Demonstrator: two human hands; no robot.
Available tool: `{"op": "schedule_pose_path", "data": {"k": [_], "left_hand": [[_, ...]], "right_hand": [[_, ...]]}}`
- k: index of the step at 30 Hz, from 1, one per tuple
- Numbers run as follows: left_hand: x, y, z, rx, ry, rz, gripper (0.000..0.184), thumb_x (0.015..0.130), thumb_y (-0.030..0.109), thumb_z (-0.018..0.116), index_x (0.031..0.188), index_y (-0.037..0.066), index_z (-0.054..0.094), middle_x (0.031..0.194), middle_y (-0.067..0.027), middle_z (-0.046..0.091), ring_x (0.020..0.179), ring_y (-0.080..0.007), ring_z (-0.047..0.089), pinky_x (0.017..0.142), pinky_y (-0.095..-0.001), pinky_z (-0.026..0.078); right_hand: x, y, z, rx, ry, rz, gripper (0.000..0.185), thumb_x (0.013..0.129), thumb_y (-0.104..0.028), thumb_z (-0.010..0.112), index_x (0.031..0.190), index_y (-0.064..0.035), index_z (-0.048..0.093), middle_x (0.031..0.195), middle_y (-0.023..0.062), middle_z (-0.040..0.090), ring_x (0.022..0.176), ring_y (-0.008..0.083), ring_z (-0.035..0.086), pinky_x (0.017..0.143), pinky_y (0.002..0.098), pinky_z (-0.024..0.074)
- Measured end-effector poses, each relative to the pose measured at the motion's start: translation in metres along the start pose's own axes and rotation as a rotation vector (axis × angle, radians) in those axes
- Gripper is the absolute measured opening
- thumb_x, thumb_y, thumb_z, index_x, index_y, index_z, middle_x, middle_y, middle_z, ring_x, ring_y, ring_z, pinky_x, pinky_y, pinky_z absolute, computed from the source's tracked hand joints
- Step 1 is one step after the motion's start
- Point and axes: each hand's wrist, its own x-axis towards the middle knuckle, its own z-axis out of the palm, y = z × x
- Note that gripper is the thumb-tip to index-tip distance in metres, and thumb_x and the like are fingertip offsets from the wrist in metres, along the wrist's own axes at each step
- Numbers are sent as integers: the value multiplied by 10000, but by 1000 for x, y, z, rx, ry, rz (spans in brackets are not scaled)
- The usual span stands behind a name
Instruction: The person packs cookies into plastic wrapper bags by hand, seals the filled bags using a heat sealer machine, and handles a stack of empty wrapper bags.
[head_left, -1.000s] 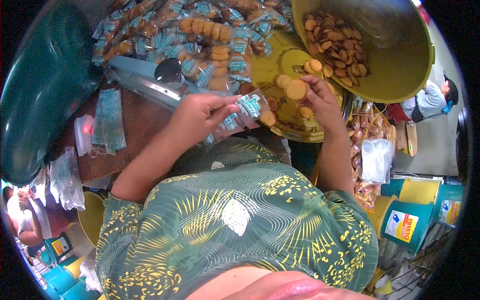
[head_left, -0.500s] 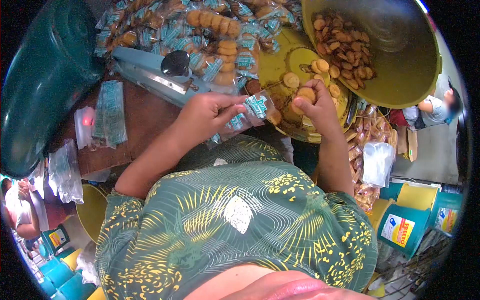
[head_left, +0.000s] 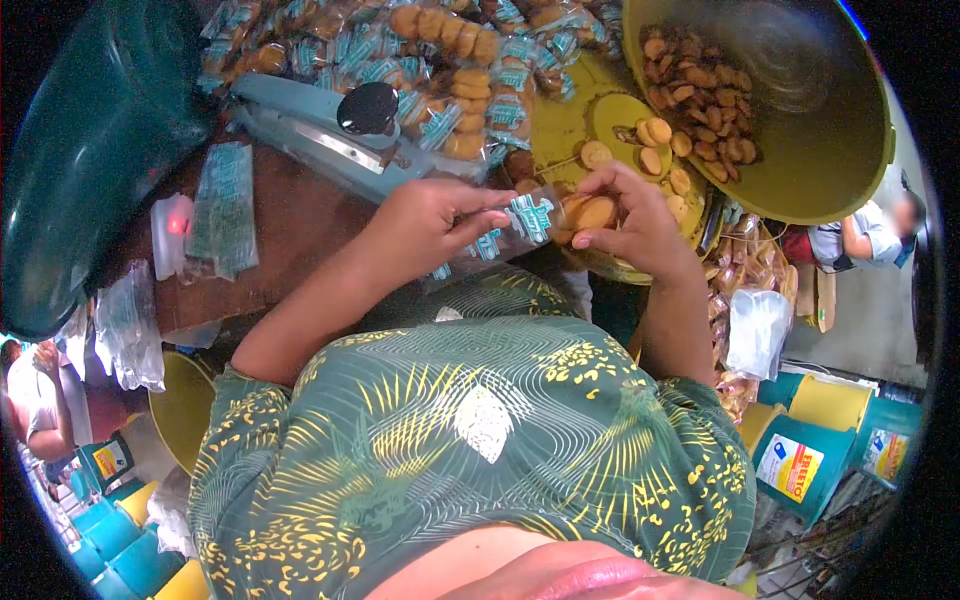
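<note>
My left hand (head_left: 440,225) pinches a clear plastic bag (head_left: 500,232) with teal print, its open end pointing right. Between the thumb and fingers of my right hand (head_left: 635,220) are round biscuits (head_left: 592,214), right at the mouth of the bag. Behind them lies a yellow lid (head_left: 560,118) with loose biscuits (head_left: 655,131) on it. A tipped yellow tub (head_left: 800,130) holds many more biscuits. Beyond my left hand stands a blue sealer (head_left: 310,135) with a black round knob (head_left: 367,108).
Filled biscuit packs (head_left: 440,35) are heaped at the back. Flat printed bags (head_left: 225,215) lie on the brown table (head_left: 310,225). A dark green tub (head_left: 90,170) is at left. Teal buckets (head_left: 805,460) stand lower right. One person (head_left: 870,235) is at far right, another (head_left: 40,400) at far left.
My right hand has brought biscuits from over the lid down and left to the bag's mouth. My left hand still holds the bag, slightly further right in view.
</note>
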Motion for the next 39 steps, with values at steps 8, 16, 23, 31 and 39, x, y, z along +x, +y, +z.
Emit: {"op": "schedule_pose_path", "data": {"k": [8, 16, 23, 31, 39], "left_hand": [[-3, 6, 1, 283, 52, 115, 342, 866, 245, 692, 1193, 148, 671, 764, -135, 647, 709, -314, 640, 628, -397, 510], [-4, -1, 3, 308, 87, 165, 355, 847, 239, 713, 1191, 159, 674, 743, -130, 643, 701, -272, 648, 624, -373, 516], [2, -7, 17, -542, -154, -124, 488, 865, 175, 727, 1305, 47, 558, 1052, -42, 684, 949, -120, 628, 850, -304, 505], [-1, -8, 14, -629, -312, -220, 489, 832, 174, 769, 1246, 50, 538, 1119, -27, 652, 1066, -131, 580, 963, -341, 456], [-3, -24, 15, -669, -272, -152, 508, 880, 128, 699, 1322, 36, 465, 1209, -62, 620, 1123, -177, 575, 997, -358, 439]], "right_hand": [[17, -12, 15, 93, 1, 4, 207, 911, -124, 654, 1089, -32, 602, 1035, 42, 601, 963, 134, 573, 860, 273, 464], [22, 8, 16, 243, 51, 69, 166, 896, -138, 689, 1011, -41, 619, 956, 32, 598, 897, 118, 570, 806, 266, 478], [27, -19, 40, 47, 106, -150, 143, 849, -108, 706, 944, -27, 636, 959, 84, 641, 903, 177, 601, 801, 304, 493], [29, -41, 61, -272, 249, -345, 106, 863, -109, 647, 916, -24, 613, 909, 164, 615, 846, 349, 606, 737, 409, 492], [44, 47, -13, -957, 480, -47, 261, 871, -164, 682, 1054, 6, 607, 999, 166, 654, 899, 337, 632, 812, 385, 503]]}}
